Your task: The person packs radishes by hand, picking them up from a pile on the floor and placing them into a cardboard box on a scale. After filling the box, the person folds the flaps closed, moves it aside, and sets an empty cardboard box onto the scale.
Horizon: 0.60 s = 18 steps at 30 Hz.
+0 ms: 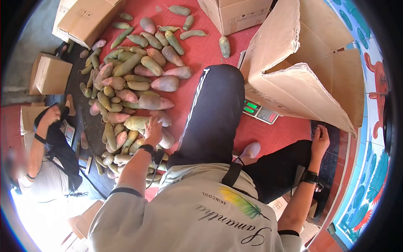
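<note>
Fruit (134, 80) in a long heap on the red floor (201, 46), green and pinkish, loose and overlapping, with a few strays farther out. Left hand (153, 131) laid on the near edge of that heap, fingers (156, 122) spread over the top of one or two pieces, touching but not visibly wrapped round anything; nothing lifted. Likely the picking step, just at first contact.

Next move, as a judgement: calls for settling on a single piece, curling the fingers under it and drawing it out upward, since neighbours lean against it and may roll.

Black-trousered leg (214, 113) stretched out between the heap and a scale (260, 111) with a lit green display. Large open box (294, 84) just beyond the scale, flaps up, inside hidden. Right hand (320, 140) well apart from the fruit, palm down on a dark mat (331, 130) beside the box, fingers flat and holding nothing, seemingly as a prop for the body.

Another person (50, 168) seated at the far left of the heap, one arm raised. Closed cartons (86, 19) along the top edge.
</note>
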Tool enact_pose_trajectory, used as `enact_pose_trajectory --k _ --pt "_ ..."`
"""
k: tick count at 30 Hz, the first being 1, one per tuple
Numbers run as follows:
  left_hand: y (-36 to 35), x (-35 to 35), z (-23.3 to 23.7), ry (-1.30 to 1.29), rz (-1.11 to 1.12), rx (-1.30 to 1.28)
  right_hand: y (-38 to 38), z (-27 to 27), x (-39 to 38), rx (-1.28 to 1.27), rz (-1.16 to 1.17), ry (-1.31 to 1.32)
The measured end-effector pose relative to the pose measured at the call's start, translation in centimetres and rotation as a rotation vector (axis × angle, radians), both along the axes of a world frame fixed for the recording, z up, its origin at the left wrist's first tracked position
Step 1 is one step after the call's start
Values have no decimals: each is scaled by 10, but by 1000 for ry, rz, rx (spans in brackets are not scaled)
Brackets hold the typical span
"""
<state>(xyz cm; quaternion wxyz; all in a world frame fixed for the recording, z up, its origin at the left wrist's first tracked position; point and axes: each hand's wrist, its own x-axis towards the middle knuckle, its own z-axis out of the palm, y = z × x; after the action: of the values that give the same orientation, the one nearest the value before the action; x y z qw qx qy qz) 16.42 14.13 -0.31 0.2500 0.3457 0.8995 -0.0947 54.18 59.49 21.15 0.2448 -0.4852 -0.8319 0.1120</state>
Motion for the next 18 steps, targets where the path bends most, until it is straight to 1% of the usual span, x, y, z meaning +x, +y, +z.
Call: enact_pose_trajectory --k 8,10,11,13,14,15,17,18 --pt "2 20 -6 -154 -86 -64 0 0 2 1 -8 -6" --pt "2 26 -2 -186 -150 -157 0 0 3 -7 -11 -1" --pt "0 29 -1 -186 -148 -159 0 0 3 -14 -13 4" --pt "-5 35 -1 -203 -128 -58 -1 1 3 -24 -21 8" --pt "-9 35 -6 -127 -128 58 -1 1 2 -33 -34 10" --pt "-12 33 -11 -125 -124 55 -1 2 2 -35 -31 11" --pt "-12 25 -19 58 -26 229 -2 3 2 -58 -50 -22" --pt "-13 17 -20 153 -45 182 -2 2 2 -57 -50 -22"
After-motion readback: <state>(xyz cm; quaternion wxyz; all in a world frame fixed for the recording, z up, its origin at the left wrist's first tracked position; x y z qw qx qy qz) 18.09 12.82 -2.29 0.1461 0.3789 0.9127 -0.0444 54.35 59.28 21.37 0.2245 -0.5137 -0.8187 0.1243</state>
